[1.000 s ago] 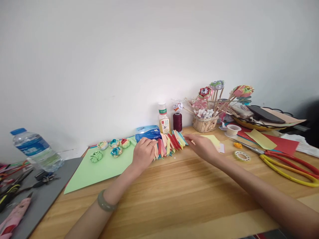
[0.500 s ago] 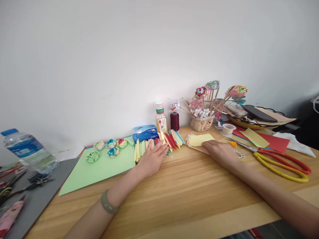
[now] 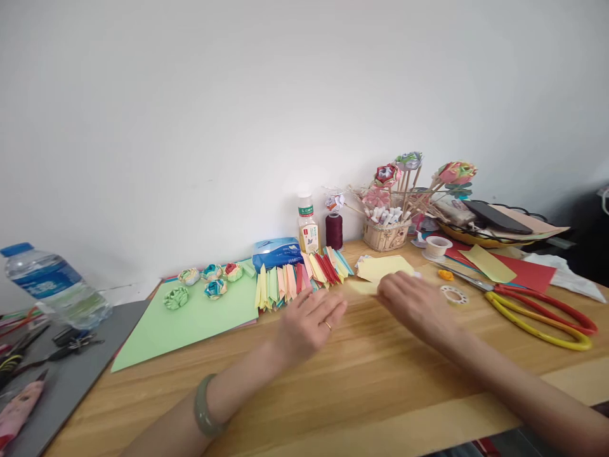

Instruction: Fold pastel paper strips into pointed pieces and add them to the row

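My left hand (image 3: pixel 309 320) hovers over the wood just in front of a row of folded paper strips (image 3: pixel 288 281) in yellow, green, peach, red and blue. Its fingers are stretched out and hold nothing. With bent fingers, my right hand (image 3: pixel 412 301) pinches a small yellow paper sheet (image 3: pixel 364 287), smeared by motion, whose edge sticks out to the left of the fingertips. Behind that lies a stack of yellow paper pieces (image 3: pixel 385 265). To the left, several folded paper flowers (image 3: pixel 215 289) rest on a large green sheet (image 3: pixel 190 336).
A blue tissue pack (image 3: pixel 276 252), glue bottle (image 3: pixel 308 228) and maroon thread spool (image 3: pixel 333 231) stand along the wall. Right of them is a basket of paper flowers (image 3: pixel 386 236). Large scissors (image 3: pixel 537 311) lie at right; a water bottle (image 3: pixel 52 285) leans at left.
My left hand has come off the folded strips, moving nearer to me and slightly right. My right hand has drawn a yellow sheet off the stack toward me.
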Tool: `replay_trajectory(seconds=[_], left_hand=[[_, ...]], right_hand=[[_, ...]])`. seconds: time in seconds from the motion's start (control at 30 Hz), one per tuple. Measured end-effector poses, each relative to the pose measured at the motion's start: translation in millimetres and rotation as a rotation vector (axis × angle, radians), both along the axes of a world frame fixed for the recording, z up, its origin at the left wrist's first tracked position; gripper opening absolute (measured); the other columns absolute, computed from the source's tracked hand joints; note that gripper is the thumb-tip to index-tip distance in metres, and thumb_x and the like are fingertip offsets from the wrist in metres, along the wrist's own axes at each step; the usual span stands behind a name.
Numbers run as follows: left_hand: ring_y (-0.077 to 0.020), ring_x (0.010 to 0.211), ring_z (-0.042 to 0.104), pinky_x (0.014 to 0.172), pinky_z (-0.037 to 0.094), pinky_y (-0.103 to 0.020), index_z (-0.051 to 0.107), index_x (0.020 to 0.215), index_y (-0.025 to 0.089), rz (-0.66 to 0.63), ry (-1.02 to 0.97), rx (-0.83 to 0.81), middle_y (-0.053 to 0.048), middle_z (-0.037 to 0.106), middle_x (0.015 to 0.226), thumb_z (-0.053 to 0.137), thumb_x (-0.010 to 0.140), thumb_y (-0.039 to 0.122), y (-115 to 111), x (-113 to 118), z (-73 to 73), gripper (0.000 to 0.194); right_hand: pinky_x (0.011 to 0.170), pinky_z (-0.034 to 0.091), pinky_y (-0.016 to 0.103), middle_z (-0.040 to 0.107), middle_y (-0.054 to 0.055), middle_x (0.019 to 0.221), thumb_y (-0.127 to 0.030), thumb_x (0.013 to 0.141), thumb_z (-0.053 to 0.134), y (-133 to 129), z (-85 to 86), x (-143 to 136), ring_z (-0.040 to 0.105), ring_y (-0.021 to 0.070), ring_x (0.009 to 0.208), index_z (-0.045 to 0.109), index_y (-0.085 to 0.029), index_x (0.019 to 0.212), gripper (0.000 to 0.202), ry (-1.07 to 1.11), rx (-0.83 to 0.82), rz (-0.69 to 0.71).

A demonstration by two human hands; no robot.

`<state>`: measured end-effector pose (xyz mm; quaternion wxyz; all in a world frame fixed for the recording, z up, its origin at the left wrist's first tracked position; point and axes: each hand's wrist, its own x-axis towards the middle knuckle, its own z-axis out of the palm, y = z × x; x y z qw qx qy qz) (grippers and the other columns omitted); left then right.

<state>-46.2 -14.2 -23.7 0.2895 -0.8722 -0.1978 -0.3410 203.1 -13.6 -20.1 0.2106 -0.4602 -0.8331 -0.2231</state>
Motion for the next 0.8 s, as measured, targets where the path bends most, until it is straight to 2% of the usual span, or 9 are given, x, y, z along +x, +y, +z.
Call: replay_trajectory(seconds=[0.07,0.1,0.17,0.23,0.33,0.43,0.6,0.67,0.8], left_hand=[[-0.0213,0.092,0.058,0.079,0.047,-0.034,0.062,0.103,0.010,-0.001,-0.004,-0.048,-0.009,0.068,0.098,0.052,0.091,0.023,-14.3,7.2,-1.3,0.020],[-0.0189,0.082,0.059,0.071,0.047,-0.031,0.063,0.092,0.012,0.011,0.002,-0.095,-0.006,0.067,0.084,0.050,0.091,0.018,-21.6,9.2,-3.5,0.015],[-0.0144,0.061,0.053,0.053,0.040,-0.025,0.059,0.070,0.015,0.013,0.019,-0.139,-0.001,0.057,0.060,0.046,0.089,0.009,-35.5,9.4,-10.0,0.024],[-0.0138,0.056,0.050,0.048,0.035,-0.023,0.055,0.064,0.016,0.009,0.038,-0.191,0.000,0.052,0.056,0.044,0.089,0.008,-48.0,5.3,-16.6,0.028],[-0.0146,0.060,0.050,0.049,0.035,-0.023,0.057,0.069,0.016,-0.022,0.011,-0.424,-0.002,0.056,0.064,0.043,0.087,0.009,-63.4,-3.6,-21.3,0.024],[-0.0144,0.065,0.052,0.054,0.038,-0.023,0.062,0.075,0.018,-0.028,-0.076,-0.683,-0.002,0.058,0.070,0.048,0.087,0.016,-74.8,-9.5,-19.2,0.019],[-0.0125,0.065,0.056,0.060,0.041,-0.022,0.068,0.071,0.019,-0.051,-0.145,-1.052,-0.001,0.061,0.071,0.051,0.084,0.015,-86.2,-13.0,-15.0,0.021],[-0.0130,0.066,0.058,0.062,0.042,-0.022,0.070,0.072,0.019,-0.032,-0.170,-1.143,-0.001,0.063,0.071,0.054,0.082,0.013,-88.6,-13.5,-14.6,0.020],[-0.0162,0.067,0.058,0.064,0.042,-0.026,0.073,0.077,0.021,0.078,-0.217,-1.225,0.000,0.068,0.070,0.059,0.080,0.014,-90.7,-12.5,-12.6,0.016]], right_hand=[[0.060,0.033,0.029,0.057,0.005,0.070,-0.019,0.097,0.028,-21.5,-2.6,-20.2,0.047,0.0173,0.065,0.054,-0.018,0.072,0.036,-0.037,-0.028,0.159],[0.059,0.033,0.029,0.057,0.004,0.071,-0.018,0.097,0.027,-31.0,-4.9,-29.7,0.047,0.0166,0.064,0.053,-0.018,0.072,0.036,-0.047,-0.041,0.217],[0.056,0.033,0.028,0.056,0.003,0.069,-0.015,0.097,0.028,-45.6,-10.0,-43.7,0.046,0.0153,0.062,0.052,-0.018,0.070,0.037,-0.043,-0.080,0.287],[0.057,0.034,0.026,0.056,0.001,0.069,-0.017,0.097,0.032,-54.3,-14.0,-48.9,0.048,0.0139,0.063,0.051,-0.018,0.068,0.035,-0.030,-0.142,0.350],[0.064,0.039,0.026,0.060,0.002,0.077,-0.018,0.095,0.040,-62.3,-15.2,-42.6,0.052,0.0143,0.072,0.056,-0.019,0.075,0.026,0.086,-0.339,0.424],[0.067,0.041,0.027,0.061,0.003,0.084,-0.018,0.094,0.043,-71.2,-11.8,-31.2,0.054,0.0151,0.078,0.057,-0.020,0.081,0.019,0.227,-0.523,0.438],[0.068,0.043,0.028,0.060,0.003,0.084,-0.017,0.093,0.042,-86.3,-8.9,-22.1,0.054,0.0153,0.078,0.051,-0.020,0.081,0.015,0.357,-0.692,0.416],[0.068,0.044,0.028,0.059,0.003,0.082,-0.019,0.093,0.042,-90.4,-11.9,-21.3,0.055,0.0155,0.078,0.051,-0.021,0.083,0.014,0.380,-0.718,0.353],[0.065,0.045,0.027,0.060,0.002,0.079,-0.025,0.093,0.044,-96.7,-22.0,-22.6,0.057,0.0152,0.075,0.053,-0.022,0.081,0.015,0.474,-0.724,0.209]])
